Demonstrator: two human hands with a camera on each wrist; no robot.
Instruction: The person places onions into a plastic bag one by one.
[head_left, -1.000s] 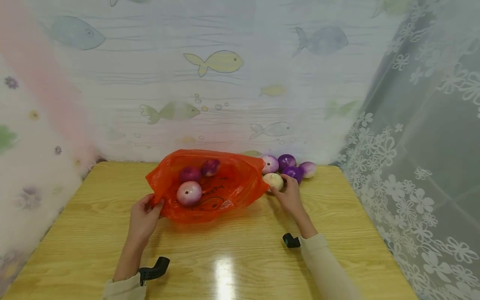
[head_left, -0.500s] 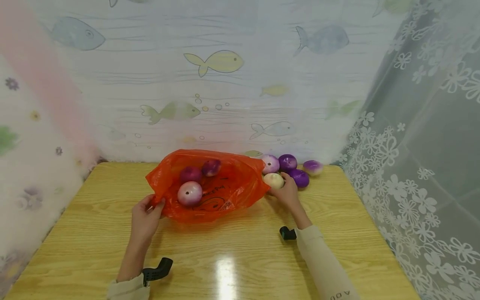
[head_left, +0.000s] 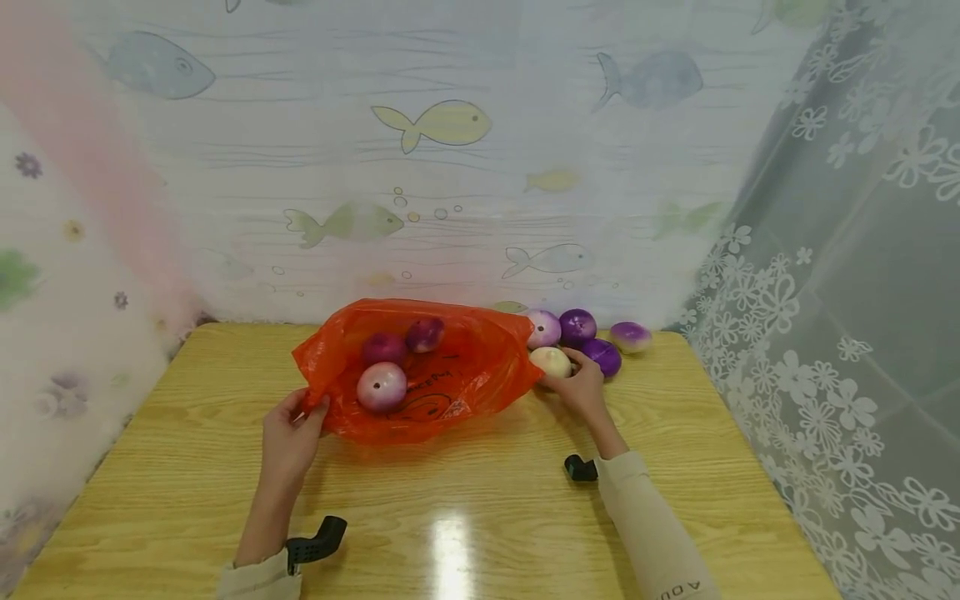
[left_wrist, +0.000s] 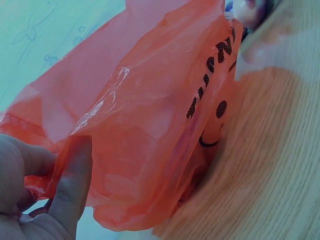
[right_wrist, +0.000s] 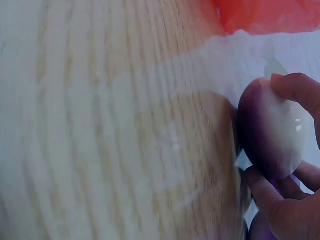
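Currently, my left hand (head_left: pixel 288 429) pinches the bag (head_left: pixel 480 371), three bulbs (head_left: pixel 381 387) inside; my right hand (head_left: pixel 585 392) grips a pale bulb (head_left: pixel 551 362) near four others (head_left: pixel 602 358) on the worktop (head_left: pixel 390 517).

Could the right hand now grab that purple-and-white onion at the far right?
Probably not just yet: the right hand holds the pale onion. With that grip free, likely yes; the purple-and-white onion lies close by, and nothing appears to cover it.
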